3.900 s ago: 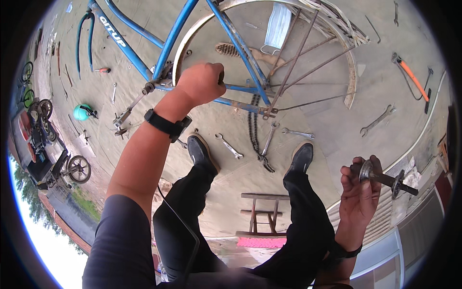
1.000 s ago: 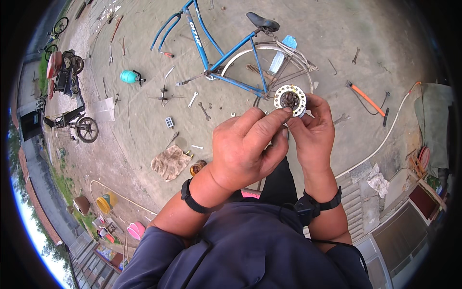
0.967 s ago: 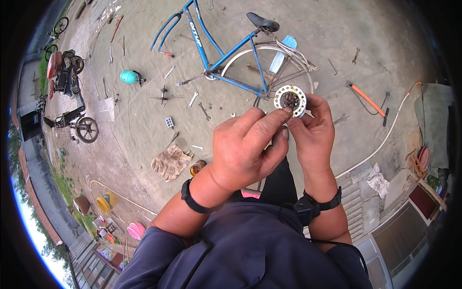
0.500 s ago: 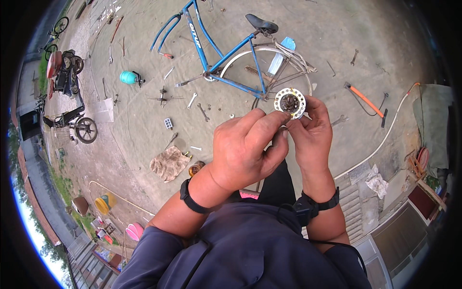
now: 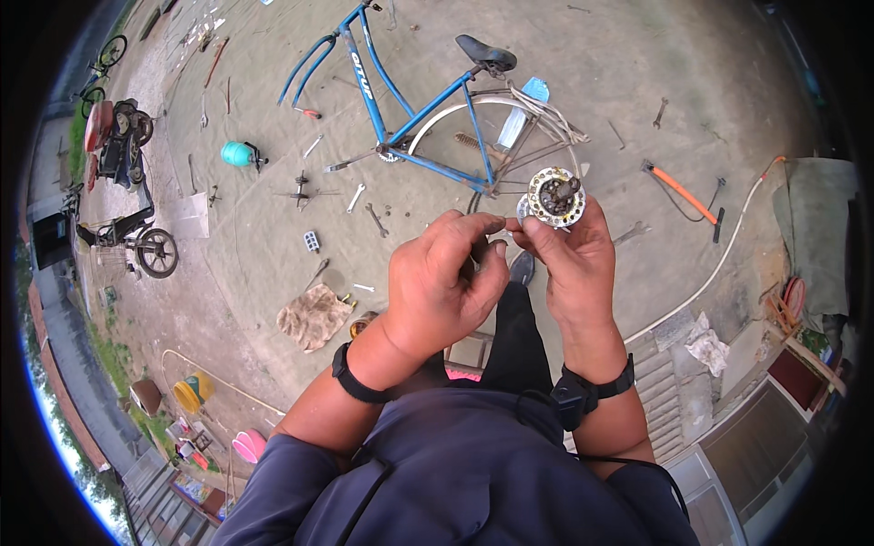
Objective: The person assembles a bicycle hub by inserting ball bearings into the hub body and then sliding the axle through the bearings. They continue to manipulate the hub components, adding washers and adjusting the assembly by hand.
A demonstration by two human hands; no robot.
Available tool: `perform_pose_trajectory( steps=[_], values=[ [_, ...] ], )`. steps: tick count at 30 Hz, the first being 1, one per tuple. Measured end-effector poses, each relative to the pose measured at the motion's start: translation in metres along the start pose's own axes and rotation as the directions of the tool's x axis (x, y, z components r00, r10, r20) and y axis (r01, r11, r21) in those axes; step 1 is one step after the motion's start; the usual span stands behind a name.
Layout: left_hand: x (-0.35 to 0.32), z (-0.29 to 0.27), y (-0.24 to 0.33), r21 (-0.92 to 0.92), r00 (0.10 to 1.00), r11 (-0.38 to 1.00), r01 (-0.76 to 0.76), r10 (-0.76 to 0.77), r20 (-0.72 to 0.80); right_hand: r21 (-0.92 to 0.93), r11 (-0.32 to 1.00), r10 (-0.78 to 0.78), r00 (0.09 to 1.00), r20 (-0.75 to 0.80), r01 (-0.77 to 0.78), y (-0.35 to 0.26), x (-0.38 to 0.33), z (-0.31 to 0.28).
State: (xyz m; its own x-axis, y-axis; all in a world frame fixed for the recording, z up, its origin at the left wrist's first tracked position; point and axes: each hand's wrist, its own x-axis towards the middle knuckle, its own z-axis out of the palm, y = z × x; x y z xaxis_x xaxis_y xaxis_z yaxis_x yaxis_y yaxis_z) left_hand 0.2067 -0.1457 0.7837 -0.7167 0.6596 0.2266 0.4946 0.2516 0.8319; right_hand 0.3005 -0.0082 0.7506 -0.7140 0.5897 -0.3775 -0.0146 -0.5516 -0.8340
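Metal hub [image 5: 557,197] in right hand [image 5: 583,273], left hand [image 5: 444,280] just beside, fingers [image 5: 475,224] bent.

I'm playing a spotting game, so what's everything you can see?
Clearest things:
Hub: one, silvery, right of centre
Bicycle frame: one, blue, top centre
Saddle: one, black, on frame
Face mask: one, light blue, right of frame
Pump: one, orange, right
Spanners: several, grey, scattered
Container: one, turquoise, upper left
Cloth: one, brown, lower left
Bucket: one, yellow, lower left
Motorbikes: count unclear, red and black, far left
Left fingers: one set, beside hub
Right fingers: one set, holding hub
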Motion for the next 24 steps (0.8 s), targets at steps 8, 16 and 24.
perform_pose_trajectory(
  steps=[8,16,24],
  values=[
    [-0.013,0.011,-0.023,-0.174,0.935,0.919,0.354,-0.342,0.096,0.076,0.993,0.086,0.995,0.054,-0.09,-0.005,-0.006,-0.004],
    [-0.03,0.025,-0.042,-0.619,0.778,0.471,0.628,-0.4,0.484,0.164,0.979,0.084,0.969,0.231,-0.124,-0.004,-0.018,-0.027],
    [-0.04,0.023,-0.044,-0.722,0.698,0.013,0.692,-0.267,0.664,0.323,0.928,0.093,0.955,0.282,-0.186,0.015,-0.035,-0.033]
  ],
)
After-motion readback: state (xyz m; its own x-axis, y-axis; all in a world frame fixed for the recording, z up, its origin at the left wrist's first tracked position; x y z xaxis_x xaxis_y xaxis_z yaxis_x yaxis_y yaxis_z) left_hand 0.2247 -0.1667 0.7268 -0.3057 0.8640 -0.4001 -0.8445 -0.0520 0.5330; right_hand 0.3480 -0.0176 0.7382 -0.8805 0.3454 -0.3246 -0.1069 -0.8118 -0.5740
